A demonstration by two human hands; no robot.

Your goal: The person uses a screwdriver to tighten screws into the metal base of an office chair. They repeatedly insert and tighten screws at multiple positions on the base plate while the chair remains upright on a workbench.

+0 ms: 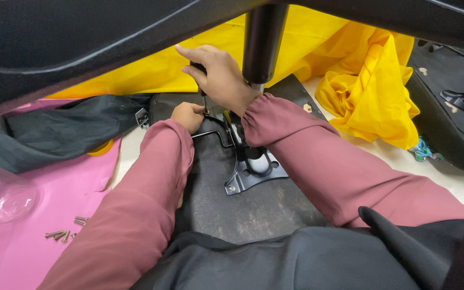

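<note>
workshop floor: upturned chair seat (253, 209), loose screws (63, 232) on pink sheet (38, 258), yellow fabric (366, 80) heaped about.

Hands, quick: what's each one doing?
Left hand: closed, pressed beside the black metal seat plate.
Right hand: closed around the black-handled screwdriver.

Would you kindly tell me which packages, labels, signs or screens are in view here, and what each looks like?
Clear plastic package: far left on the pink sheet, rounded, see-through, contents not visible.
Labels, signs, screens: none in view.
</note>
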